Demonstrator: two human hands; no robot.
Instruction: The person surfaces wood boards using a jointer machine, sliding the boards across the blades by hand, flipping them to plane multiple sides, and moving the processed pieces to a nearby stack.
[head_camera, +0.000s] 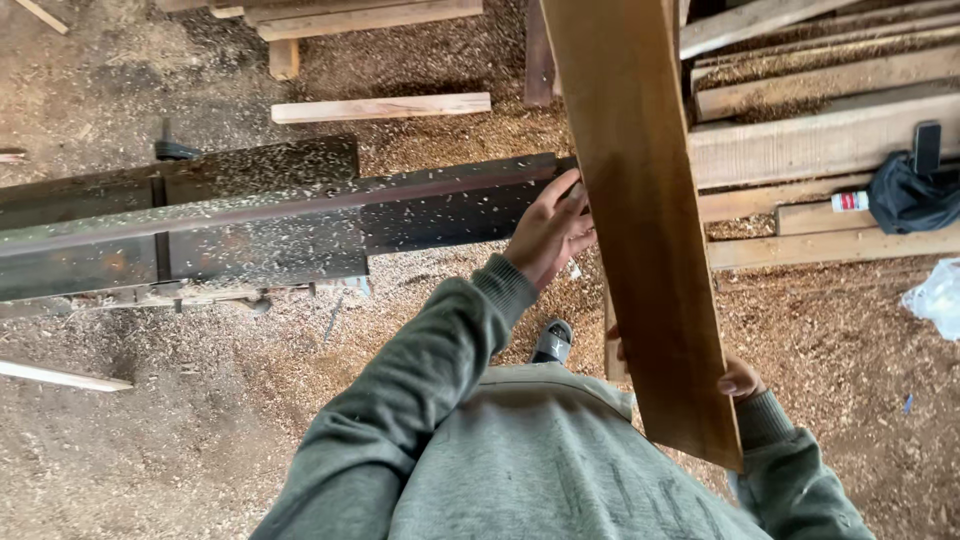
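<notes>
The person holds a long brown board (640, 220) up off the ground, tilted so that its near end hangs in front of the grey-green sweatshirt and its far end runs out of the top of the view. The left hand (548, 232) lies against the board's left edge about halfway up, fingers curled around that edge. The right hand (738, 378) is mostly hidden behind the lower end of the board; only a thumb and part of the knuckles show at the right edge, so it seems to grip from behind, though how firmly I cannot tell. The board is not yet resting on anything visible: it is carried in the air, just to the right of the long dark machine bed (260, 225), which is strewn with wood shavings. As a judgement, the work is at a carrying or positioning stage, with the board lifted but not set down. A stack of rough planks (820, 140) lies to the right with a dark cloth (910, 195) on it, a short pale plank (380, 107) lies beyond the machine, and sawdust (180, 430) covers the ground, where a sandalled foot (552, 342) shows.
</notes>
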